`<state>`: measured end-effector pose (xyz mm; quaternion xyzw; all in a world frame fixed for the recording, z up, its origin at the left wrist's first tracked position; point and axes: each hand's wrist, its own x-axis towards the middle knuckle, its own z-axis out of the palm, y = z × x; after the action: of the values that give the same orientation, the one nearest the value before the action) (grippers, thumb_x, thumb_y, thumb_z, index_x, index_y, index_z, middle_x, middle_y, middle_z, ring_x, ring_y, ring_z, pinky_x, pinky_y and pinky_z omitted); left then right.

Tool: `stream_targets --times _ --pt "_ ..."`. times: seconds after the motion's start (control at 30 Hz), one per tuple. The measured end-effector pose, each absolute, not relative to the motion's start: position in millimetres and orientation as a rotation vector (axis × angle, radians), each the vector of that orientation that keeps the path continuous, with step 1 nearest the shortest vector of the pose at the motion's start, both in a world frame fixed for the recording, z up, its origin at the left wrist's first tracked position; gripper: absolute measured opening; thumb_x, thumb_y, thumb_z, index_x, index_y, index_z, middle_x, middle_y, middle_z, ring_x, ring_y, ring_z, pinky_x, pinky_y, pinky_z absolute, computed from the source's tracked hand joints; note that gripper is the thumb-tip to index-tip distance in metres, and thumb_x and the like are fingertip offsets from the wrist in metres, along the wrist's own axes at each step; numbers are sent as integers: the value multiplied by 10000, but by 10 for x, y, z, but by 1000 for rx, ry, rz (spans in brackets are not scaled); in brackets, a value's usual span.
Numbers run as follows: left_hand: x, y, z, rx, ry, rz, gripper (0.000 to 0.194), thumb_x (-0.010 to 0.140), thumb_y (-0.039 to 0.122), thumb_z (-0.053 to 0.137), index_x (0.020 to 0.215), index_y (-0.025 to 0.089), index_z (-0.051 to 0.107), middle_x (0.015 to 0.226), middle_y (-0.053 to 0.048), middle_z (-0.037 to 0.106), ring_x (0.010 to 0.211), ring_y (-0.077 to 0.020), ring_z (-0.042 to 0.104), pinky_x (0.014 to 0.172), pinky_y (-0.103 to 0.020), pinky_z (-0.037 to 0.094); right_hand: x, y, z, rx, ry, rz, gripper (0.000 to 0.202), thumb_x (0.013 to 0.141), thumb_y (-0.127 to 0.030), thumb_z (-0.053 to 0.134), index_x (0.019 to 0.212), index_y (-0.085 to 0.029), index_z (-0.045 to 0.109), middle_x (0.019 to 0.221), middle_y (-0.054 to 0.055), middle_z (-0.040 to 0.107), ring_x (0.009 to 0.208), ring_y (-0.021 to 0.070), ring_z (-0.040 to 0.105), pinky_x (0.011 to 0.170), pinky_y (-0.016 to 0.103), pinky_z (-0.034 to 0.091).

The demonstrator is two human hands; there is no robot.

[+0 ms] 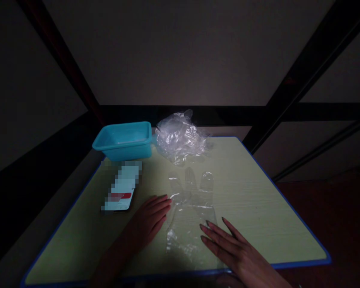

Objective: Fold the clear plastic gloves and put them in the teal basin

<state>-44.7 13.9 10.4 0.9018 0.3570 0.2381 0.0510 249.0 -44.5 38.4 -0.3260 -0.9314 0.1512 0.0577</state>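
A clear plastic glove (190,216) lies flat on the table, its fingers pointing away from me. My left hand (148,220) rests at the glove's left edge, palm down with fingers stretched out and close together, holding nothing. On the glove's lower right side lies my right hand (231,244), its fingers spread and nothing gripped. Behind the glove sits a crumpled heap of clear plastic (181,138).
A blue plastic basket (127,152) stands at the table's back left corner. In front of it lies a phone (124,186) with a lit, partly blurred screen. The pale table (258,208) has a blue edge, and a wall rises behind it.
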Motion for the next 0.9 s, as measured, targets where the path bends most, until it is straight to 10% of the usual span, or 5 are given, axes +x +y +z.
stream_targets --times 0.37,0.9 --pt "-437 158 101 2793 1018 845 306 886 105 422 1146 164 572 1174 -73 642 1104 -182 572 934 -359 485 2430 -357 385 -961 -2821 384 427 904 -294 514 1318 -199 475 1374 47 471 1269 217 424 1081 415 336" --pt "-544 40 87 2525 1045 910 788 562 -50 359 1293 235 426 1320 -45 529 1238 -205 459 1007 -430 431 2293 -273 499 -991 -2502 458 354 917 -229 452 1259 -203 544 1084 55 688 1052 201 612 1037 422 400"
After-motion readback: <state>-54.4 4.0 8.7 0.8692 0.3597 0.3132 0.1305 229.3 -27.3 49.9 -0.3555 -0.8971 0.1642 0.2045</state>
